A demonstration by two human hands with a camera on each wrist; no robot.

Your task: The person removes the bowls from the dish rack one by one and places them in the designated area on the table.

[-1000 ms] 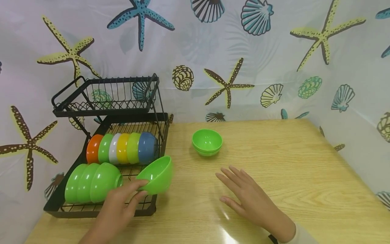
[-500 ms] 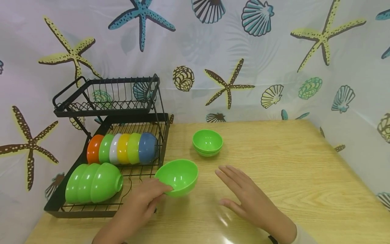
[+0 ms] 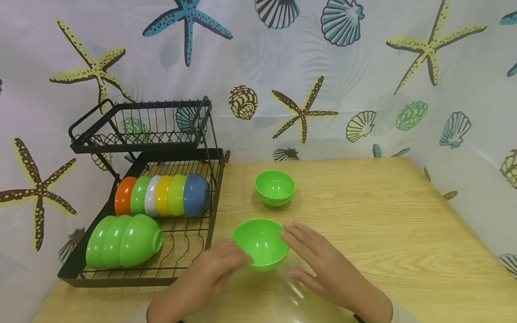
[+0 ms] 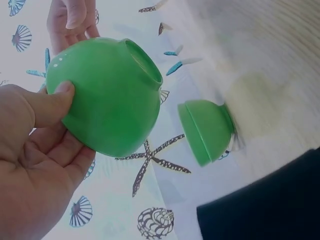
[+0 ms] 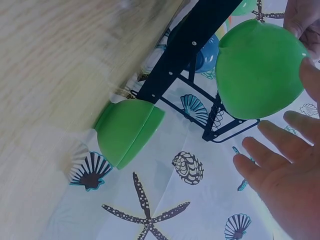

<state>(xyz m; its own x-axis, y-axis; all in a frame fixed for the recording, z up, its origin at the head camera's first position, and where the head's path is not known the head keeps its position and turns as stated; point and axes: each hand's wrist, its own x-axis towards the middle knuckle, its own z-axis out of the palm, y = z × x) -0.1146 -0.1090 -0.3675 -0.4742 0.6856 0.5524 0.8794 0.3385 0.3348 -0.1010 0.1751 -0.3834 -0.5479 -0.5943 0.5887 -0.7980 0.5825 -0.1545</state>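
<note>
My left hand [image 3: 214,267] pinches a green bowl [image 3: 262,246] by its left rim, thumb on the outer wall in the left wrist view. The bowl's mouth faces up and its foot ring shows from below. To its right is my right hand [image 3: 323,262], fingers extended, fingertips overlapping the bowl's right rim in the head view. In the right wrist view these fingers [image 5: 270,155] spread beside the bowl [image 5: 262,70]. Beyond it, two nested green bowls [image 3: 274,186] stand upright on the wooden table [image 3: 383,233].
A black two-tier dish rack [image 3: 117,282] stands at the left. Its lower tier holds a row of coloured bowls, ending in a blue bowl [image 3: 195,195], and larger green bowls [image 3: 139,240] in front. A shell-patterned curtain [image 3: 282,58] hangs behind.
My left hand has carried the green bowl rightward from over the rack's front edge to in front of the nested pair, levelling it. The right hand has barely moved; its fingertips now overlap the rim.
</note>
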